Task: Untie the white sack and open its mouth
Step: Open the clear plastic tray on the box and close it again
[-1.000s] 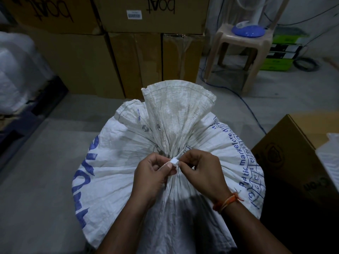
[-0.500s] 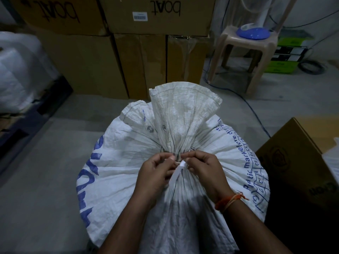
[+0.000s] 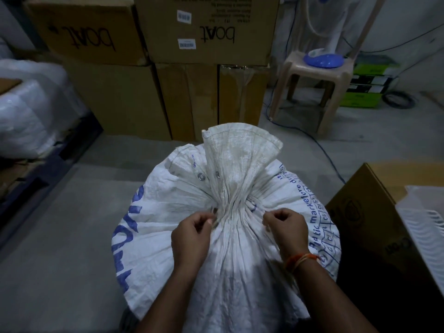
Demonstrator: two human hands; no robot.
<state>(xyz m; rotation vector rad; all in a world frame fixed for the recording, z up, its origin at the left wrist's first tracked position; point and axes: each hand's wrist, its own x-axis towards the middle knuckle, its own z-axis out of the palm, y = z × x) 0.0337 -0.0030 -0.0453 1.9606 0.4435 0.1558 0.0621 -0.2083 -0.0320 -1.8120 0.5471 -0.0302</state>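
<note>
**Hands apart at the neck of the sack**

A white sack (image 3: 223, 236) with blue print stands on the grey floor (image 3: 60, 236), filling the near centre of the view. Its top is gathered into a tight neck (image 3: 236, 207), and above that the free mouth (image 3: 240, 150) fans up and away, its hemmed edge unspread. Two metal eyelets (image 3: 200, 176) show just left of the pleats.

The left hand (image 3: 192, 234) sits on the left side of the neck, fingers curled, thumb and forefinger pressed into the folds; whether they pinch cloth or a tie cannot be told. The right hand (image 3: 284, 230) sits on the right side, apart from the left, fingers curled inward against the sack; a pale strand seems to run from it down toward the wrist, but what it holds is unclear. An orange thread band (image 3: 300, 259) circles the right wrist.

Far behind stand stacked cartons (image 3: 206, 32) printed "boat". At far right a plastic stool (image 3: 317, 78) carries a blue fan base (image 3: 323, 60), with a blue cable (image 3: 322, 152) trailing over the floor. An open carton (image 3: 384, 212) stands just right of the sack, and wrapped white bundles (image 3: 31, 111) lie at far left
</note>
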